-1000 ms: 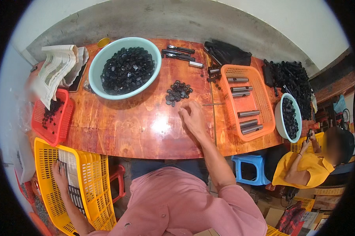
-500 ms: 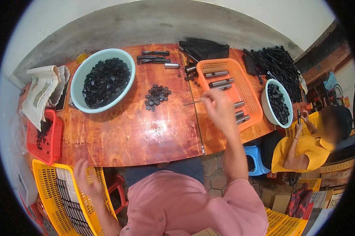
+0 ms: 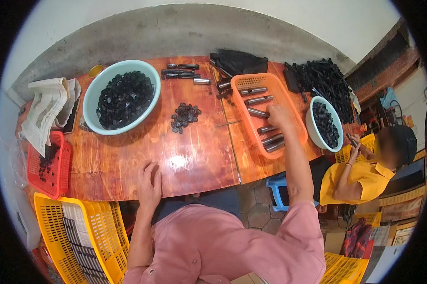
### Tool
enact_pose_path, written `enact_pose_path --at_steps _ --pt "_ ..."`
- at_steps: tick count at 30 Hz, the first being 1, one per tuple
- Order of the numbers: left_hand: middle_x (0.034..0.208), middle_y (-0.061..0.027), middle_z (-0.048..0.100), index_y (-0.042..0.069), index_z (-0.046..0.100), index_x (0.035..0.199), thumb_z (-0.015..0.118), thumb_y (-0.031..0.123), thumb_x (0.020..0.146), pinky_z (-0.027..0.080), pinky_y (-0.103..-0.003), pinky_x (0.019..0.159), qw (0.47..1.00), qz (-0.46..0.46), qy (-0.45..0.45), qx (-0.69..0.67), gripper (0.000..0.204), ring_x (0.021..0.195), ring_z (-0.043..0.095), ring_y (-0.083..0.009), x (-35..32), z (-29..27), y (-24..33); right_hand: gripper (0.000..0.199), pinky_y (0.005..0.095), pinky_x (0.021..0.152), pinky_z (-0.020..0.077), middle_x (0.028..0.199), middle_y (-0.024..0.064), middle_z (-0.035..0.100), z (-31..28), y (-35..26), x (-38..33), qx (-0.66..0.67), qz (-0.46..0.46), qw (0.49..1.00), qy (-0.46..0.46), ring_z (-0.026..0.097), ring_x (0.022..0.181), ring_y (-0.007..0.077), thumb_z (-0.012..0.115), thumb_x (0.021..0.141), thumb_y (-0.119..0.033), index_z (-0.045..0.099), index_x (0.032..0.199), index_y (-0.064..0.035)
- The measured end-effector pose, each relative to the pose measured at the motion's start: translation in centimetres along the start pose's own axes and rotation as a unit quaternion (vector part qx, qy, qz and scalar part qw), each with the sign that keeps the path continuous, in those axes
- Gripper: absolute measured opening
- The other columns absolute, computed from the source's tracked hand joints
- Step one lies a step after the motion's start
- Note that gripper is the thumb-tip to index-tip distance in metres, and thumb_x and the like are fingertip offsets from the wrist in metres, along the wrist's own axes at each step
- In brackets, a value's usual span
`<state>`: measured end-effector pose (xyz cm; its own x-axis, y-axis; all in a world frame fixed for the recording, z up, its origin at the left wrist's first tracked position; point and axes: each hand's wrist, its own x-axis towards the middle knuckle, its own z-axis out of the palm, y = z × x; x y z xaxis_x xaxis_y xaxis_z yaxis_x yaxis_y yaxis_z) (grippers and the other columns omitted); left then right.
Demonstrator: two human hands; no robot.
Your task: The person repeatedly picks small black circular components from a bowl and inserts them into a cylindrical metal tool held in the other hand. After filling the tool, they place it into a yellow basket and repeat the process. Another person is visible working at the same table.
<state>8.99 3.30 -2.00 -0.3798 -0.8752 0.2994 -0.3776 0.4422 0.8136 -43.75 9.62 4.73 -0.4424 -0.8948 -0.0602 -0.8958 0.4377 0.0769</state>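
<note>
Right hand [image 3: 280, 117], two o'clock: at silver cylindrical metal tube [image 3: 257, 112], grasp indeterminable; best pinched squarely. Left hand [image 3: 149, 184], eight o'clock: fingers slack.

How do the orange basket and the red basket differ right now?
The orange basket looks larger than the red basket. The orange basket holds metal tubes; the red basket holds small black pieces. The right hand is in the orange basket; the red basket has no hand in it. Both have perforated walls.

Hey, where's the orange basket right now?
In the head view, the orange basket sits on the table's right part, just left of the smaller pale-blue bowl, with the right hand reaching into it.
</note>
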Motion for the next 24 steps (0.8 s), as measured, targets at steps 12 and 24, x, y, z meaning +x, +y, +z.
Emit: enact_pose_path --at_steps 12,24 --pt "0.126 -0.0205 0.060 -0.001 0.068 0.117 0.068 0.003 0.091 0.049 -0.042 0.101 0.998 0.046 -0.021 0.024 0.027 0.117 0.060 -0.0377 0.7 -0.1 1.8 0.033 0.0359 0.078 0.0559 0.092 0.0137 0.074 -10.1 2.3 -4.2 0.276 0.045 0.952 0.124 0.072 0.084 0.0222 0.077 0.087 -0.017 0.071 0.112 0.0020" --pt "0.128 -0.0139 0.065 -0.002 0.052 0.146 0.057 0.020 0.107 0.055 -0.035 0.096 0.807 -0.203 -0.235 -0.503 0.045 0.108 0.066 -0.0206 4.6 3.4 8.1 0.017 0.0292 0.072 0.0559 0.090 0.0049 0.071 -13.0 -16.9 -8.7 0.582 -0.140 0.799 -0.057 0.068 0.080 0.0120 0.076 0.090 -0.009 0.071 0.103 0.0002"
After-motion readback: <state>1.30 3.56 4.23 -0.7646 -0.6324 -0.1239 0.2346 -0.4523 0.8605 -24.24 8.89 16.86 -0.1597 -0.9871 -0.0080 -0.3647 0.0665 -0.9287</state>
